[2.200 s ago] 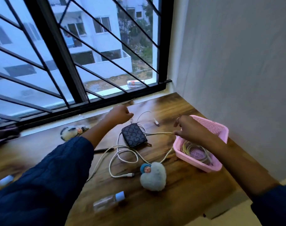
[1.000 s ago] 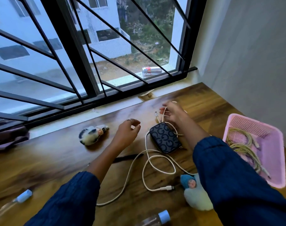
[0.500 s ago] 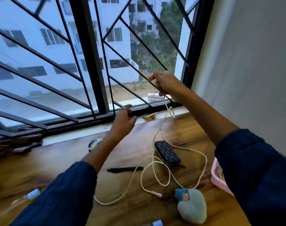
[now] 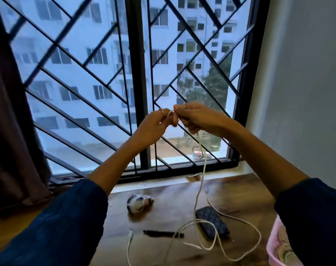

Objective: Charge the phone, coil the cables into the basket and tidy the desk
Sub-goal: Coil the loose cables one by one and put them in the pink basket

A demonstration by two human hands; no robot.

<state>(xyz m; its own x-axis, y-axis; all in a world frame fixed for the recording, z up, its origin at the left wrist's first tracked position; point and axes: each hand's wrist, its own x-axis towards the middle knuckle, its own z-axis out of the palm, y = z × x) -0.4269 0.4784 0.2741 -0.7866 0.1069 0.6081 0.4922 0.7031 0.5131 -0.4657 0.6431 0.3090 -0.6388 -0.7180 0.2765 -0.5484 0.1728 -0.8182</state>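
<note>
Both hands are raised in front of the window grille. My right hand [image 4: 197,118] pinches the top end of a white cable [image 4: 201,169], and my left hand [image 4: 153,125] grips the same end beside it. From the hands the cable hangs down to the wooden desk [image 4: 240,192], where it lies in loose loops around a dark patterned phone [image 4: 212,221]. The pink basket [image 4: 273,246] shows at the lower right edge, with coiled cables inside, mostly hidden by my right sleeve.
A black pen [image 4: 163,233] lies left of the phone. A small fluffy toy [image 4: 138,203] sits near the window sill. Another white cable end [image 4: 129,244] lies at the front. A dark curtain [image 4: 13,112] hangs at the left.
My right hand lifted the cable end from the desk up to window height. My left hand rose and joined it on the cable. The view tilted upward.
</note>
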